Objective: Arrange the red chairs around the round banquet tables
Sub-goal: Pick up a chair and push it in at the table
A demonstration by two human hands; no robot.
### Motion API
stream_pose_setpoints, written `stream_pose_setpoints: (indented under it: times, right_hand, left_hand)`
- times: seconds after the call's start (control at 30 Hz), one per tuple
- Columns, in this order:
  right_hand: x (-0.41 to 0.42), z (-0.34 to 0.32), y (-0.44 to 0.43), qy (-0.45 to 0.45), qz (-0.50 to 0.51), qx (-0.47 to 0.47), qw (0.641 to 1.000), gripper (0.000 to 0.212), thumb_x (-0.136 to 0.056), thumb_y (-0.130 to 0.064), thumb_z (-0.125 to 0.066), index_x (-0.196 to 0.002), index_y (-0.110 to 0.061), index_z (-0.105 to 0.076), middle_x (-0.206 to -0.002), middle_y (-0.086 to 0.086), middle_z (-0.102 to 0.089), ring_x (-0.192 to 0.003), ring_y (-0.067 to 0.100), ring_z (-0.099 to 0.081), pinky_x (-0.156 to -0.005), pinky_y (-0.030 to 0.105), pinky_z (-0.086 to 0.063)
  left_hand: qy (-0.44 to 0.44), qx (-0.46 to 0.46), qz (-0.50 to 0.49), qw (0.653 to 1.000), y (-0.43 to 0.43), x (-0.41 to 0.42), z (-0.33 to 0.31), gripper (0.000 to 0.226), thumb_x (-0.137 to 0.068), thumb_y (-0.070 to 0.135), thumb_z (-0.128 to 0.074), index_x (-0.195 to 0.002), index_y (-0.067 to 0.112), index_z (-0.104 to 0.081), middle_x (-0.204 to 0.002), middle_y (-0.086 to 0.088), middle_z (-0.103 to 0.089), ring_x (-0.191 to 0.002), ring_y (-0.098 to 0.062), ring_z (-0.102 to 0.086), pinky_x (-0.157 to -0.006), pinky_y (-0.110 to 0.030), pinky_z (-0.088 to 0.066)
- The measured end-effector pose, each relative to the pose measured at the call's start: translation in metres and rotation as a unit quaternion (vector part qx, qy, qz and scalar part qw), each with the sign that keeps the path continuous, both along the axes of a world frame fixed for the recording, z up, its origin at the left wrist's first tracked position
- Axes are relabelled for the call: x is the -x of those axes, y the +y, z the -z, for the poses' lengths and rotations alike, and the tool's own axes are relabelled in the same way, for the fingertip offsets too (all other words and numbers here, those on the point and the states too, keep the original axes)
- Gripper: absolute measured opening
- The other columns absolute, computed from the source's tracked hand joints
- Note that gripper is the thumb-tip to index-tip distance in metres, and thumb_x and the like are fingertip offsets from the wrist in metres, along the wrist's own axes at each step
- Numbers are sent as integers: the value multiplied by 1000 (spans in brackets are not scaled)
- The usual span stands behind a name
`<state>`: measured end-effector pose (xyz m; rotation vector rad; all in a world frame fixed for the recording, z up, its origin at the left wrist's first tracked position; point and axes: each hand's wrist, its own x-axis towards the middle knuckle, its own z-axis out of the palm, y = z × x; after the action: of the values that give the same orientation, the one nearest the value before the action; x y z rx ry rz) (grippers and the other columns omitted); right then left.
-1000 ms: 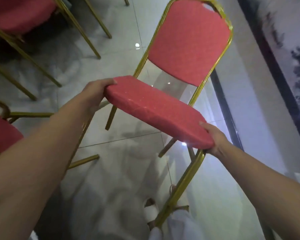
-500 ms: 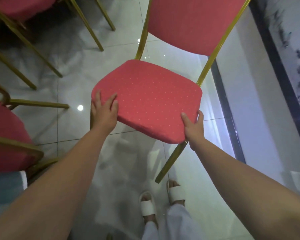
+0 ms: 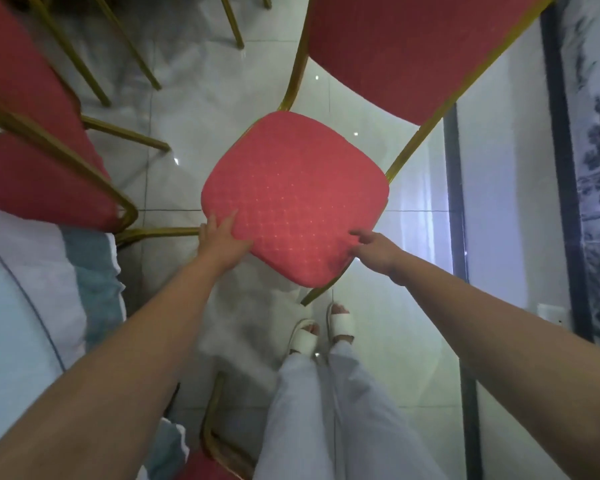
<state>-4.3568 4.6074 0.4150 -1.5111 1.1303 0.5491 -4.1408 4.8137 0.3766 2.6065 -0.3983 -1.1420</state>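
Note:
A red chair with a dotted seat and a gold frame stands upright in front of me, its red backrest at the top of the view. My left hand grips the seat's front left corner, fingers lying over the cushion. At the front right corner my right hand holds the seat edge, one finger stretched onto the top. A front leg slants down toward my feet. Whether the legs touch the floor is hidden by the seat.
More red chairs crowd the left side. A round table with a white and teal cloth fills the lower left. Another chair's gold frame lies by my left leg. A wall with a dark frame runs along the right. The floor is glossy tile.
The chair went from tilted sideways to upright and level, and it now sits lower and farther from me. Both hands stayed on the seat's front corners.

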Motion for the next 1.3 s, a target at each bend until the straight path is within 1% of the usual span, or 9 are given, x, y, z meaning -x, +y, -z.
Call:
stream_pose_setpoints:
  times: [0.17, 0.27, 0.43, 0.57, 0.8, 0.9, 1.0, 1.17, 1.3]
  right_hand:
    - [-15, -102, 43, -75, -27, 57, 995, 62, -94, -26, -60, -151, -26, -38, -154, 3, -37, -134, 27, -42, -98, 30, -38]
    - [-18, -158, 53, -92, -53, 101, 989, 58, -93, -25, -59, -148, -25, -42, -151, 3, -43, -130, 24, -48, -105, 35, -42]
    - [-23, -225, 33, -150, -104, 209, 961, 54, -91, -25, -63, -143, -19, -50, -145, 1, -49, -131, 20, -48, -110, 34, -38]
    - [-44, -263, -21, -214, -138, 350, 902, 49, -89, -30, -64, -136, -20, -56, -140, -1, -54, -129, 18, -49, -110, 38, -39]
    - [-126, -295, -117, -219, -219, 431, 847, 68, -84, -40, -64, -147, -30, -40, -150, 7, -42, -134, 33, -42, -106, 49, -40]
    - [-159, -290, -150, -205, -255, 373, 868, 78, -87, -36, -64, -154, -30, -26, -155, 9, -34, -130, 35, -48, -103, 49, -44]
    - [-173, -282, -178, -212, -261, 250, 908, 81, -88, -28, -66, -155, -23, -22, -147, 13, -43, -112, 33, -60, -87, 40, -52]
    - [-182, -270, -200, -236, -300, 109, 918, 28, -91, -29, -66, -117, -21, -59, -96, 6, -69, -81, 27, -67, -62, 36, -55]
    - [-180, -272, -215, -211, -343, 47, 914, 39, -94, -31, -64, -131, -22, -54, -103, 7, -69, -87, 26, -69, -59, 36, -59]
  left_hand:
    - [71, 52, -105, 991, 32, 40, -86, 101, -63, 49, -62, -155, 27, -25, -162, -13, -17, -147, -31, -20, -120, -45, -22]
    - [66, 106, -129, 984, 33, 50, -131, 92, -72, 34, -73, -153, 25, -31, -153, -12, -37, -136, -31, -43, -111, -45, -39]
    - [86, 214, -186, 955, 12, 55, -178, 77, -83, 12, -73, -150, 23, -36, -132, -3, -57, -101, -19, -65, -68, -22, -54]
    - [117, 297, -204, 925, -25, 55, -208, 55, -82, 3, -68, -132, 20, -52, -111, -6, -71, -94, -29, -70, -81, -46, -59]
    - [47, 344, -216, 913, -111, 44, -257, 66, -86, 20, -70, -144, 30, -41, -131, 5, -48, -94, 4, -55, -62, -12, -44]
    - [37, 360, -257, 896, -153, 41, -269, 66, -84, 25, -72, -143, 34, -42, -135, 5, -46, -93, 2, -57, -61, -17, -46]
    - [36, 359, -303, 882, -198, 52, -273, 75, -80, 31, -78, -145, 31, -41, -140, 0, -49, -111, -11, -59, -83, -22, -52]
    - [86, 351, -320, 876, -270, 80, -265, 86, -60, 53, -85, -133, 37, -43, -117, 17, -62, -113, -15, -61, -93, -30, -52]
    - [47, 321, -342, 882, -292, 112, -260, 114, -51, 60, -85, -146, 42, -25, -138, 7, -48, -125, -19, -50, -104, -45, -46]
